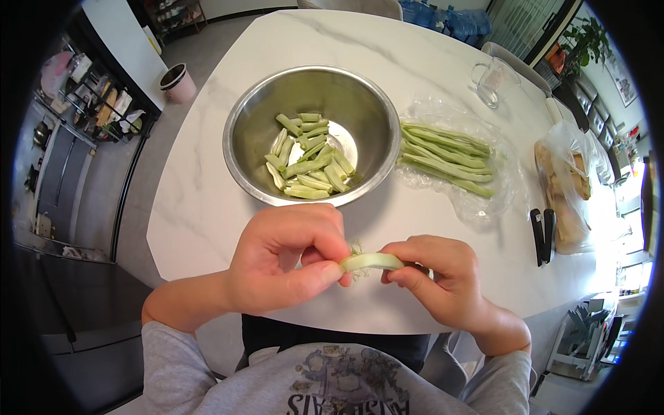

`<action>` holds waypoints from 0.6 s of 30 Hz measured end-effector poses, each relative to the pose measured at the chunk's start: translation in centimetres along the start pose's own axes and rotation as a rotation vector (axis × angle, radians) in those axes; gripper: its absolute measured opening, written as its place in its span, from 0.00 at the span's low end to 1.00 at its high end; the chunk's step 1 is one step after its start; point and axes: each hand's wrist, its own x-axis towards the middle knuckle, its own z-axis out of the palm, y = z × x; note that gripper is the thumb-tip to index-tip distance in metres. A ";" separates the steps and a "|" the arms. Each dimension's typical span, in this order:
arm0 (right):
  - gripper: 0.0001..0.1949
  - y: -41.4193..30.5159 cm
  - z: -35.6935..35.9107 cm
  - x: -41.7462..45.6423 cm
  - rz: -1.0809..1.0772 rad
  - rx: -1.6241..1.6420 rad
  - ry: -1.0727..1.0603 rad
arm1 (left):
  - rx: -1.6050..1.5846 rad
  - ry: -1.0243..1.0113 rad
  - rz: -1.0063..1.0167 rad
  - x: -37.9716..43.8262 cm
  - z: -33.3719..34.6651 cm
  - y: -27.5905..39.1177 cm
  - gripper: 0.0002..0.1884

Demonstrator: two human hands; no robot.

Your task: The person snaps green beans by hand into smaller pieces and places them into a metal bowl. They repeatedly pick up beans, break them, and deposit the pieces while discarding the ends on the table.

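Between my two hands is a pale green bean piece (371, 262), slightly bowed. My left hand (293, 259) pinches its left end with thumb and fingertips. Thumb and fingers of my right hand (441, 275) hold the other end, and part of the bean is hidden in that hand. Thin green strings (357, 248) lie on the table just behind the bean. Beyond my left hand stands a steel bowl (236, 155) with several short bean pieces (311, 163) at its bottom. Several long whole beans (448, 155) rest on a clear plastic bag (480, 207) right of the bowl.
A glass mug (495, 83) stands at the back right of the white marbled table (197, 207). Near the right edge are two black-handled tools (543, 236), their kind unclear, and a plastic bag (565, 181) with brown contents. A pink bin (179, 84) stands on the floor at left.
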 end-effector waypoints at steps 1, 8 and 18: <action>0.12 0.1 0.1 -0.1 0.035 0.055 -0.014 | -0.018 0.002 -0.005 0.0 0.1 0.0 0.05; 0.12 -0.9 0.1 -0.2 0.415 0.475 -0.175 | -0.082 0.035 0.005 -0.2 0.1 -0.8 0.05; 0.13 -0.4 1.3 -0.5 0.514 0.614 -0.244 | -0.163 0.099 -0.101 -0.5 0.7 -1.2 0.05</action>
